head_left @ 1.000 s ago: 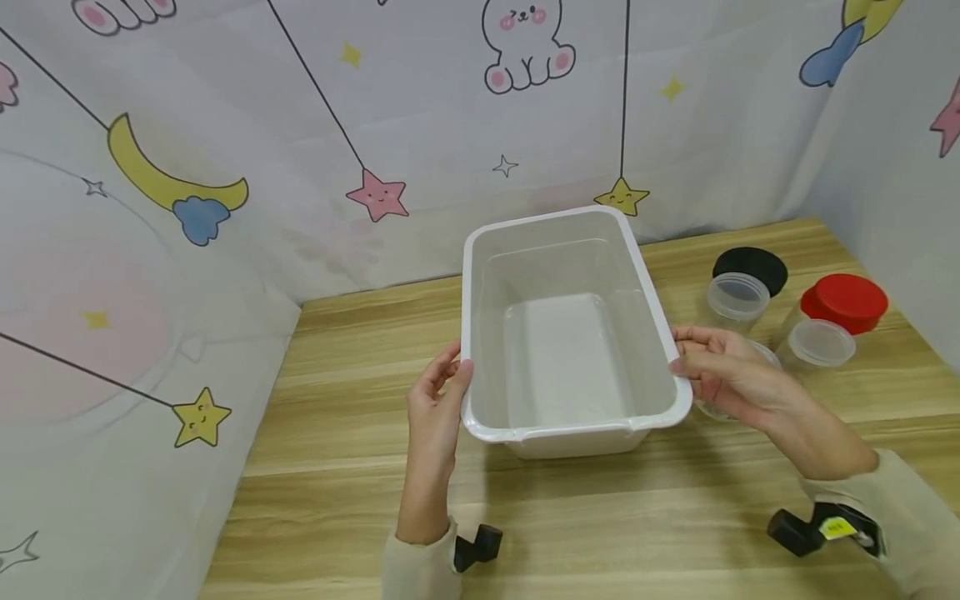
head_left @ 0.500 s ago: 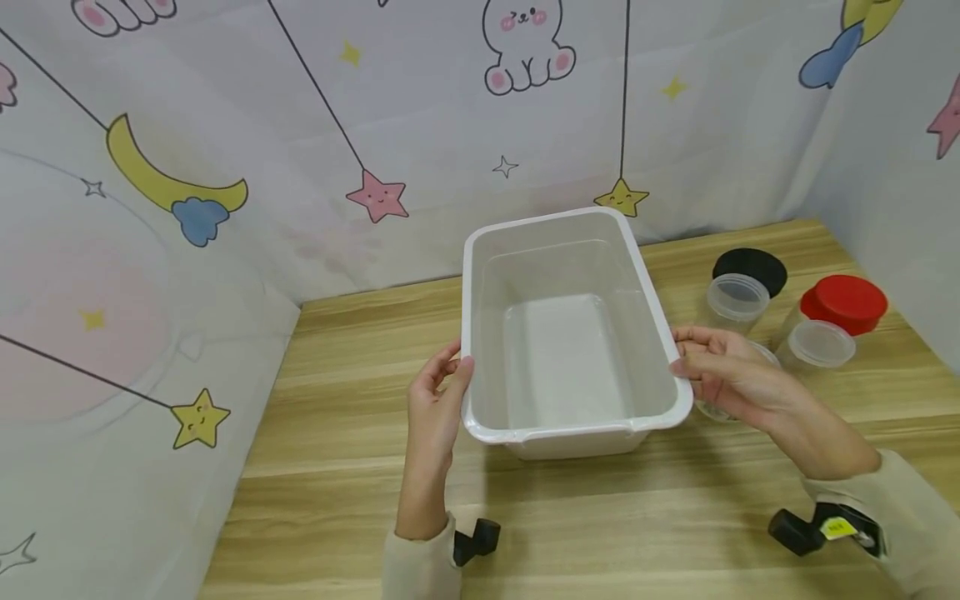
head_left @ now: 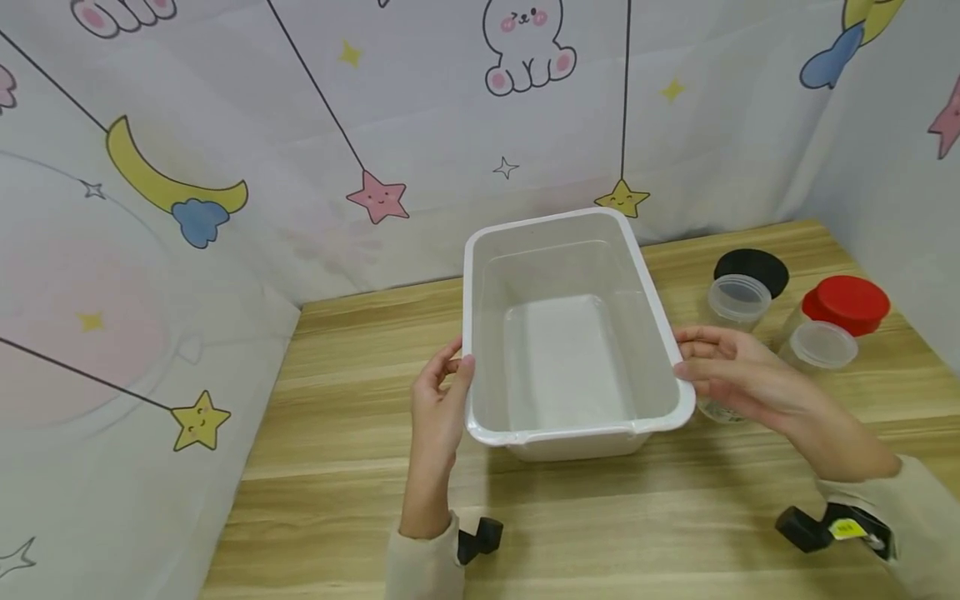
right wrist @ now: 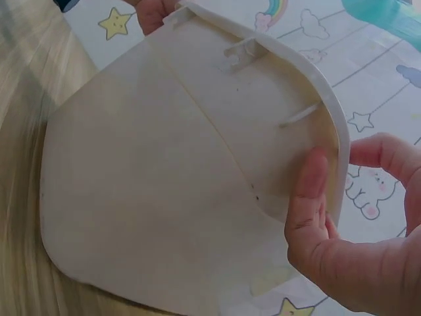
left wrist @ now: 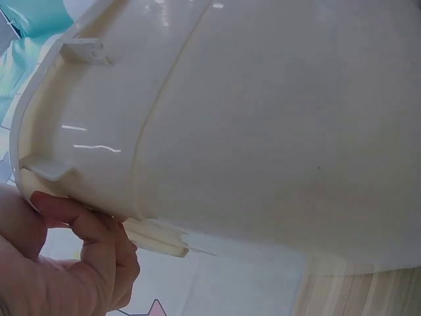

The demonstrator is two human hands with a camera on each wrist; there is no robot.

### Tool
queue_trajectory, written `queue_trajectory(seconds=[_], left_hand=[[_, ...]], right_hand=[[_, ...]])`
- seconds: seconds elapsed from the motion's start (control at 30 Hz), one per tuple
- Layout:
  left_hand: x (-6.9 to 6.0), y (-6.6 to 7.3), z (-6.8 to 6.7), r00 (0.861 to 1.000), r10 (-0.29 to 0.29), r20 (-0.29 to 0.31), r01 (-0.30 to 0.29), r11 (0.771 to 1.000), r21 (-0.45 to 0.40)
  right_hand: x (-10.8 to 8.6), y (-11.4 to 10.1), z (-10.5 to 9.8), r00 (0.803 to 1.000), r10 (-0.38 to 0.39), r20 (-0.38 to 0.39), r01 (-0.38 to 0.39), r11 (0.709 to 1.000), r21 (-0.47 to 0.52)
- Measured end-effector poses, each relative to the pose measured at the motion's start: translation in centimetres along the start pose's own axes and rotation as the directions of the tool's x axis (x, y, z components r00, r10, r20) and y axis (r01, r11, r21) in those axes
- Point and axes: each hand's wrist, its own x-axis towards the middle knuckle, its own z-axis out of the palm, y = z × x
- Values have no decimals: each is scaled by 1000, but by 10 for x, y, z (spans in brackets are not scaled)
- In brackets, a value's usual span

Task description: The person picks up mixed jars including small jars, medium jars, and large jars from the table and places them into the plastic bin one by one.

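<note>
A white rectangular plastic basin (head_left: 570, 367) with a rolled rim sits mid-table, its bare inside facing the head camera. My left hand (head_left: 441, 400) pinches the rim near its front left corner, thumb on top. In the left wrist view, the curled fingers (left wrist: 99, 243) tuck under the lip by small ribs. At the front right corner my right hand (head_left: 742, 379) grips the rim, fingers beneath and thumb tip at the outer edge. The right wrist view shows those fingers (right wrist: 309, 210) against the outer wall. Whether the base touches the table cannot be told.
To the right stand clear jars: one with a translucent lid (head_left: 739, 297), another with a similar lid (head_left: 823, 344). A black lid (head_left: 752, 271) and a red lid (head_left: 851, 302) lie behind. Another clear jar (head_left: 720, 411) is partly hidden by my right hand. Patterned cloth (head_left: 420, 108) hangs behind the table.
The basin stays almost where it was. My right wrist and forearm have shifted slightly to the right, with the thumb moved a little toward the outer edge of the rim.
</note>
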Motion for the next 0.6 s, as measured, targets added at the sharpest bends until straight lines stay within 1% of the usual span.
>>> queue_trajectory(seconds=[0.13,0.2,0.23,0.27,0.3,0.33,0.37,0.43,0.47,0.5,0.53,0.57,0.6], left_hand=[[0,0,1,1000,4,0,-4,1000,-8],[-1,0,1,1000,7,-1,-7,1000,-9],[-1,0,1,1000,7,-1,-7,1000,-10],[-1,-1,1,1000,8,-1,-8,1000,-11],[-1,-1,1,1000,9,-1,-9,1000,-12],[-1,-1,1,1000,11,-1,-11,1000,-12],[-1,-1,1,1000,14,-1,-14,1000,-11],[0,-2,1,1000,19,-1,-19,1000,-12],[0,-2,1,1000,23,-1,-23,1000,-9],[0,-2,1,1000,26,-1,-26,1000,-9],[0,-2,1,1000,29,-1,-29,1000,-8],[0,-2,1,1000,31,-2,-31,999,-7],[0,-2,1,1000,31,-2,-31,999,-9]], right_hand=[[-4,-4,0,999,-45,-29,43,997,-70],[-7,-6,1,995,-77,-67,67,988,-136],[-8,-7,2,991,-97,-90,80,980,-183],[-10,-9,3,986,-123,-115,90,963,-255],[-11,-10,4,979,-155,-136,100,935,-341],[-13,-11,5,970,-187,-153,103,894,-435],[-15,-12,5,960,-222,-168,100,838,-536],[-18,-14,5,939,-290,-187,78,706,-704],[-19,-15,5,928,-320,-191,62,639,-767],[-20,-16,4,919,-346,-189,52,583,-811],[-21,-16,3,912,-366,-186,45,540,-840],[-21,-17,2,905,-386,-178,45,505,-862],[-22,-17,1,900,-400,-172,46,480,-876]])
